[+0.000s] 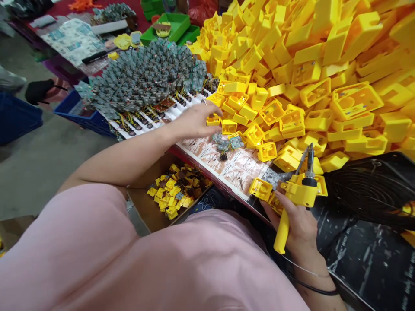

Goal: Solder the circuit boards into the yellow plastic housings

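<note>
My left hand (196, 120) reaches over the table's near side, with thumb and fingers closed around a small yellow plastic casing (213, 120) at the edge of the heap. Just right of it lie several small circuit boards (228, 141) with thin wires. My right hand (300, 222) grips a yellow soldering gun (300, 194), its metal tip pointing up and away from me. Beside the right fingers, an open yellow casing (260, 188) sits at the table edge; whether they touch it I cannot tell.
Yellow casings (275, 73) heap up across the right and back. A mound of grey-green circuit boards (149, 73) covers the left. Below the edge stands a cardboard box (139, 207) of small yellow and brown parts. A black coil (366, 185) lies at right; green trays (177, 28) stand behind.
</note>
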A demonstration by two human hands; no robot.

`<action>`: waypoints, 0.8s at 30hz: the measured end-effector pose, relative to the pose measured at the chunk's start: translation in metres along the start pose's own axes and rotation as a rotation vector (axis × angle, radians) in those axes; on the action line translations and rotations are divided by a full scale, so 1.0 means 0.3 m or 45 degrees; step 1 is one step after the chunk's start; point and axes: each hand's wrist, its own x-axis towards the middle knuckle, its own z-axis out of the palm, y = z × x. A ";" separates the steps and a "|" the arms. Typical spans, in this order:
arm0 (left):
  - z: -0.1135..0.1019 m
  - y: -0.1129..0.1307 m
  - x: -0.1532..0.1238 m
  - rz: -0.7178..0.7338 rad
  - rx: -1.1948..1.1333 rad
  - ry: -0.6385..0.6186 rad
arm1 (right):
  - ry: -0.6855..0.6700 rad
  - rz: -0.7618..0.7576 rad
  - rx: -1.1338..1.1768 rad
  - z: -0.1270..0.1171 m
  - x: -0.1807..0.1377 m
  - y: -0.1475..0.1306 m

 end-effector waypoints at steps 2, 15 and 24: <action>-0.003 -0.053 0.007 -0.085 0.291 0.132 | -0.001 0.009 0.001 0.002 -0.003 0.000; 0.176 -0.256 0.148 -0.155 0.600 0.210 | -0.027 -0.006 0.031 -0.006 0.003 -0.005; 0.076 -0.255 0.140 -0.280 0.276 0.388 | -0.017 -0.003 0.041 -0.007 0.007 -0.007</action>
